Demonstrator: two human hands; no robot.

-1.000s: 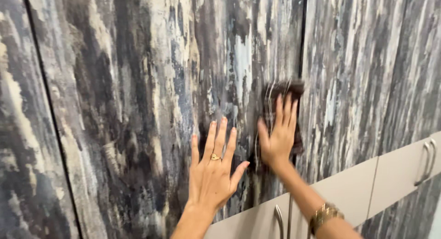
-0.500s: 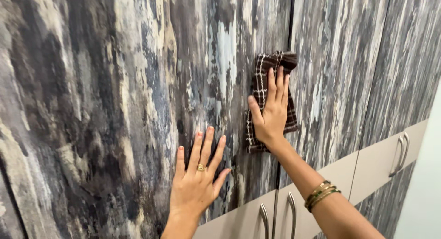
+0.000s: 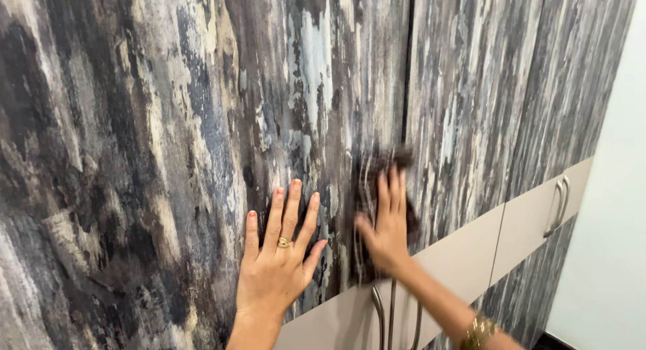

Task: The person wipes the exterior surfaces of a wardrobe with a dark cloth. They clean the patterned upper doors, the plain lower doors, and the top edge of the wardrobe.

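Observation:
My left hand lies flat with spread fingers on a wardrobe door patterned in streaky grey, black and cream. It wears a gold ring. My right hand, blurred by motion, presses a dark checked cloth against the same door near its right edge, just above the beige band. A gold bangle sits on my right wrist.
A beige band crosses the doors low down, with metal bar handles below my right hand and another handle pair further right. A dark seam separates two doors. A pale wall stands at the right.
My right hand has slid the cloth downward on the door, from higher near the seam to just above the beige band. My left hand stays pressed flat in about the same spot.

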